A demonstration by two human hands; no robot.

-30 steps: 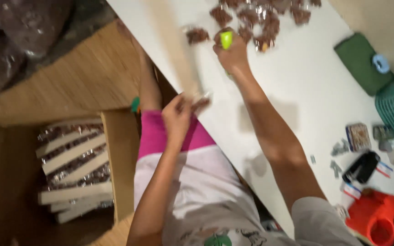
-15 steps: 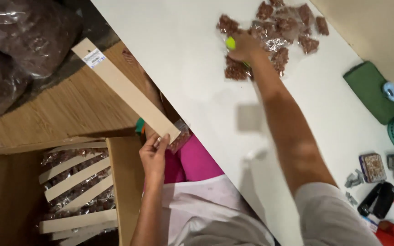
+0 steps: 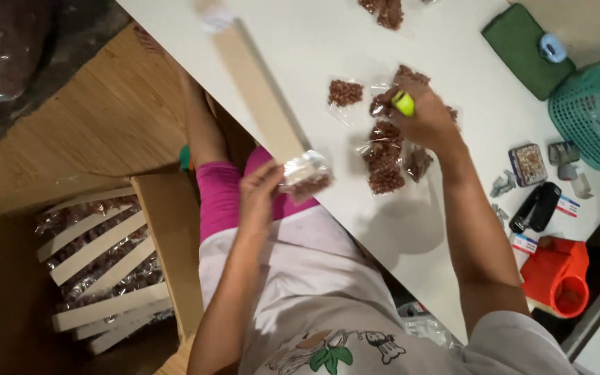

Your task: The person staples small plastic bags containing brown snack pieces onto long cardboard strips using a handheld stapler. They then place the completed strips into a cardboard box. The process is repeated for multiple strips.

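We are at the attaching step, we judge. Our left hand (image 3: 258, 198) pinches the near end of a long pale cardboard strip (image 3: 258, 97) with one small clear bag of brown nuts (image 3: 305, 177) at that end, over the edge of the white table (image 3: 300, 35). Our right hand (image 3: 425, 118) is closed on a small yellow-green stapler (image 3: 404, 103) (partly hidden) and rests on the loose nut bags (image 3: 383, 156), approx. mid-table. The next move calls for one more bag lined up w/ the strip.
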